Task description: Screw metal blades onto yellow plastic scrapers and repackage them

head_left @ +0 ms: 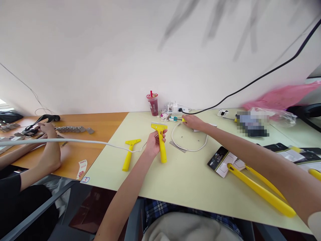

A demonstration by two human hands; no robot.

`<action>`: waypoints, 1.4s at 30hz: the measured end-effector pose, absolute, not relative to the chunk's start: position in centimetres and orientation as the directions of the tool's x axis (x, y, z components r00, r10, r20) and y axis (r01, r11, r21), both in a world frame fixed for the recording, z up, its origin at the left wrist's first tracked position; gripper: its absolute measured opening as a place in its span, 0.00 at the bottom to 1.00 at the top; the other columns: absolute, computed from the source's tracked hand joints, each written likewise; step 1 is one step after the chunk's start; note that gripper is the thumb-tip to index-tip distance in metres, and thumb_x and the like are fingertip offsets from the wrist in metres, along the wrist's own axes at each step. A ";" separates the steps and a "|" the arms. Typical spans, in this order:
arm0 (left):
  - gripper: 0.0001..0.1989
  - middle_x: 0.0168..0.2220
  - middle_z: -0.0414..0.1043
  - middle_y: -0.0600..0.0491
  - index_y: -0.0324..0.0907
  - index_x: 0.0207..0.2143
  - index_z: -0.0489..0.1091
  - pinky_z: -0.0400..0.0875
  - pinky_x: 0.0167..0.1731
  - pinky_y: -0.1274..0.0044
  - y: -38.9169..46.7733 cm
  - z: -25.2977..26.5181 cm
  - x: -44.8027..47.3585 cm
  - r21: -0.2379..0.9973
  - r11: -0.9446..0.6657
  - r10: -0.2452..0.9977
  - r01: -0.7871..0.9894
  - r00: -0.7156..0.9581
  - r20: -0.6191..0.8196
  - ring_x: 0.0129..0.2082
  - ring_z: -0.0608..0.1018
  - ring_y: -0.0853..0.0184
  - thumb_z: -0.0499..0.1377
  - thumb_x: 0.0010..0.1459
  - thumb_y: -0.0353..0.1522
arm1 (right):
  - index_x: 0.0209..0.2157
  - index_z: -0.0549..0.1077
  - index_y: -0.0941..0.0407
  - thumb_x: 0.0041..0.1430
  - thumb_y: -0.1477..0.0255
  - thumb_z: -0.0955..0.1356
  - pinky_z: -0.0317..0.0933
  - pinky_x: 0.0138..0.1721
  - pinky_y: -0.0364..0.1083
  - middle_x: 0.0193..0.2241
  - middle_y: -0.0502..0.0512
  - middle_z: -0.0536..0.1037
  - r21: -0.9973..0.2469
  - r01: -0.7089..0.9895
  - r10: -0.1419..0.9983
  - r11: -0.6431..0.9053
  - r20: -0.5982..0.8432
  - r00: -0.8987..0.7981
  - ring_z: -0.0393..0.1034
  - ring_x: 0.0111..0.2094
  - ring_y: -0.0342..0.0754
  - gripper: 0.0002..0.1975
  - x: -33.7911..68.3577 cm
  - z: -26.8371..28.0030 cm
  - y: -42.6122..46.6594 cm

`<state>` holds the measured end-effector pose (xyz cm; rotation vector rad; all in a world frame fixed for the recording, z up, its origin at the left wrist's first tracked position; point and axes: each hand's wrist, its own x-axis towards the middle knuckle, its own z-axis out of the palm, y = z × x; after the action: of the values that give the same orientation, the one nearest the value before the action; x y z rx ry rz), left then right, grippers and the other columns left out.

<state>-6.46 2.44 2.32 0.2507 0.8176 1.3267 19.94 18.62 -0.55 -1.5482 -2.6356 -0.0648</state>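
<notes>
My left hand (153, 144) is closed around the handle of a yellow scraper (162, 149), whose wide head with a metal blade points up and away from me. To its left, a second yellow scraper (129, 155) lies flat on the table. My right hand (193, 122) reaches to the back of the table and is closed on a screwdriver (184, 119) with a yellow end and a thin shaft pointing left. By its tip is a small teal and white object (173, 118), too small to name. A thin grey plate (177, 146) lies between my hands.
A red drink cup (152, 105) stands by the wall, beside a power strip (185, 109). A white cable (190, 150) loops on the table. Carded packages (220, 161) and long yellow handles (263, 190) lie right. At the left, another person's hands (47, 129) work.
</notes>
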 end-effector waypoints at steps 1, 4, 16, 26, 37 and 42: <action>0.14 0.44 0.87 0.42 0.36 0.52 0.78 0.71 0.20 0.83 2.4 2.3 -6.4 0.604 0.260 0.921 -0.753 0.005 -0.389 0.24 0.78 0.73 0.61 0.64 0.22 | 0.58 0.76 0.60 0.76 0.72 0.64 0.66 0.49 0.51 0.54 0.73 0.84 -0.008 0.871 0.868 0.491 0.091 -0.488 0.79 0.54 0.63 0.15 19.8 -0.5 18.6; 0.16 0.45 0.87 0.40 0.35 0.52 0.78 0.71 0.20 0.82 2.4 2.5 -6.3 0.606 0.279 0.913 -0.745 0.010 -0.408 0.23 0.78 0.73 0.60 0.63 0.22 | 0.56 0.76 0.59 0.75 0.73 0.65 0.66 0.49 0.50 0.54 0.72 0.84 -0.020 0.865 0.863 0.502 0.085 -0.498 0.79 0.54 0.62 0.14 19.6 -0.2 18.6; 0.13 0.49 0.87 0.38 0.35 0.56 0.78 0.76 0.25 0.83 2.1 1.7 -5.9 0.703 0.296 0.938 -0.647 0.061 -0.340 0.28 0.80 0.72 0.59 0.75 0.27 | 0.41 0.78 0.56 0.61 0.74 0.74 0.63 0.39 0.46 0.41 0.64 0.85 -0.144 0.876 0.882 0.460 -0.037 -0.469 0.78 0.44 0.56 0.07 18.8 2.0 20.3; 0.27 0.52 0.86 0.31 0.34 0.56 0.78 0.70 0.22 0.76 2.2 2.0 -5.8 0.632 0.280 0.945 -0.723 0.090 -0.315 0.28 0.79 0.65 0.49 0.80 0.46 | 0.36 0.76 0.54 0.55 0.71 0.77 0.64 0.37 0.48 0.39 0.61 0.84 -0.258 0.885 0.898 0.388 -0.112 -0.426 0.78 0.39 0.55 0.09 19.8 2.4 19.7; 0.24 0.48 0.85 0.32 0.35 0.50 0.79 0.67 0.20 0.77 1.3 2.5 -4.9 0.623 0.319 0.933 -0.714 0.121 -0.339 0.26 0.75 0.66 0.48 0.76 0.42 | 0.35 0.76 0.53 0.55 0.71 0.77 0.67 0.40 0.48 0.42 0.59 0.87 -0.350 0.848 0.893 0.398 -0.064 -0.445 0.80 0.42 0.56 0.08 20.7 2.0 19.5; 0.26 0.47 0.86 0.33 0.34 0.52 0.79 0.67 0.20 0.78 1.1 2.3 -4.8 0.641 0.307 0.942 -0.704 0.130 -0.309 0.27 0.75 0.66 0.52 0.76 0.46 | 0.37 0.77 0.53 0.60 0.68 0.76 0.69 0.46 0.48 0.44 0.59 0.88 -0.397 0.824 0.890 0.404 -0.039 -0.455 0.82 0.46 0.56 0.06 20.0 1.3 20.0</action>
<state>-4.81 1.13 2.31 0.3810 0.7581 1.2383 20.01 20.00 1.31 -1.5299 -2.4774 0.5451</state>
